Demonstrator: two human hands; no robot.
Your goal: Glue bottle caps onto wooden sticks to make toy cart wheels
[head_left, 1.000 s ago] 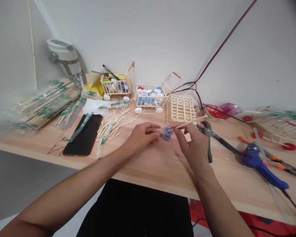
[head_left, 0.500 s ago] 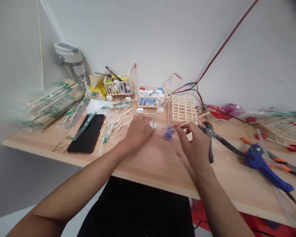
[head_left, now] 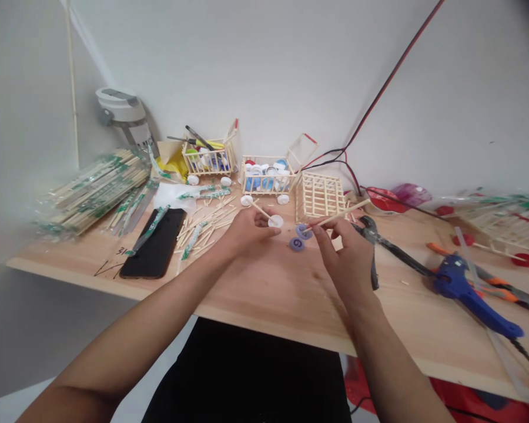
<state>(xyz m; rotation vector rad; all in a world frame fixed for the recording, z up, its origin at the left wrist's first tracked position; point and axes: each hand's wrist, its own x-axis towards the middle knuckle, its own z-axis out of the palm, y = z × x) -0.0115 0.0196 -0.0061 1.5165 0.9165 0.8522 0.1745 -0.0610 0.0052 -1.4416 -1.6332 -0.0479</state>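
Observation:
My left hand (head_left: 247, 231) is closed on a thin wooden stick with a white bottle cap (head_left: 275, 221) on its near end. My right hand (head_left: 346, 249) pinches a longer wooden stick (head_left: 341, 215) that points up to the right. Two purple bottle caps (head_left: 300, 237) lie on the wooden table (head_left: 273, 288) between my hands, one close to the tip of the right hand's stick. Both hands hover just above the table top.
A stick-built cage (head_left: 320, 197) stands behind the hands. Two stick carts (head_left: 264, 174) hold bottle caps at the back. Loose sticks (head_left: 205, 223), a black phone (head_left: 152, 242) and wrapped chopstick bundles (head_left: 92, 188) lie left. Pliers (head_left: 377, 241) and a blue glue gun (head_left: 467, 291) lie right.
My left hand has drawn back from the purple caps, taken up the white cap on its stick and lifted it. My right hand has kept its stick almost still.

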